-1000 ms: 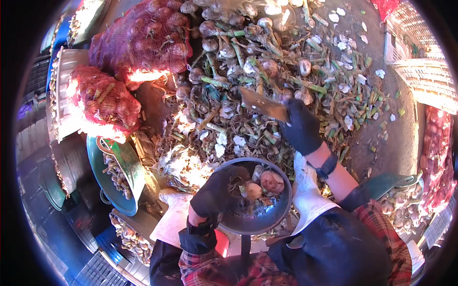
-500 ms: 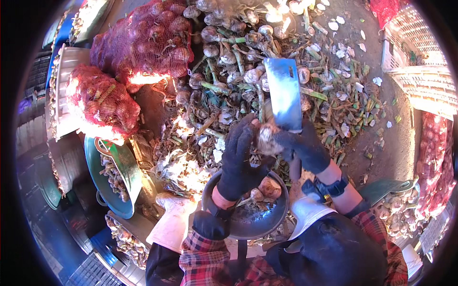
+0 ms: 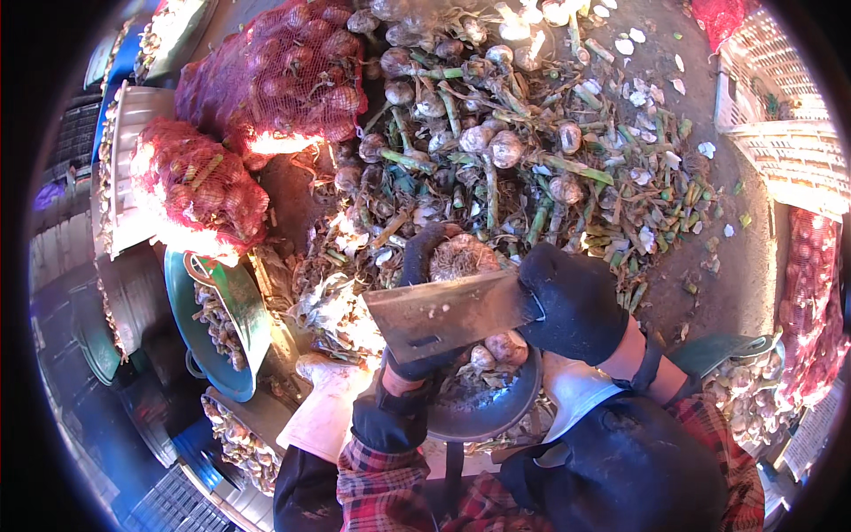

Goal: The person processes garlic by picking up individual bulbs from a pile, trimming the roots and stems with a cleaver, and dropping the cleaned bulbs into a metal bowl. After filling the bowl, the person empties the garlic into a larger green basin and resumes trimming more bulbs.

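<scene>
A cleaver (image 3: 448,317) lies nearly level across the middle, its broad blade pointing left. My right hand (image 3: 572,303), in a dark glove, is closed round its handle. Just beyond the blade is a garlic bulb (image 3: 463,257), root side showing, gripped by my gloved left hand (image 3: 420,254). The blade hides much of that hand's palm and fingers. Below both hands stands a dark round basin (image 3: 532,390); a few garlic bulbs (image 3: 505,348) and scraps are in it.
A heap of garlic with stalks (image 3: 479,142) and trimmings spreads ahead. Red mesh sacks (image 3: 275,80) of bulbs stand at the left, above a green tub (image 3: 177,310). White plastic crates (image 3: 784,160) are at the right, with another filled mesh sack (image 3: 808,301) below.
The cleaver has swung from upright, pointing away, down to level and pointing left, over my left hand. The garlic bulb has moved left and turned its root side up.
</scene>
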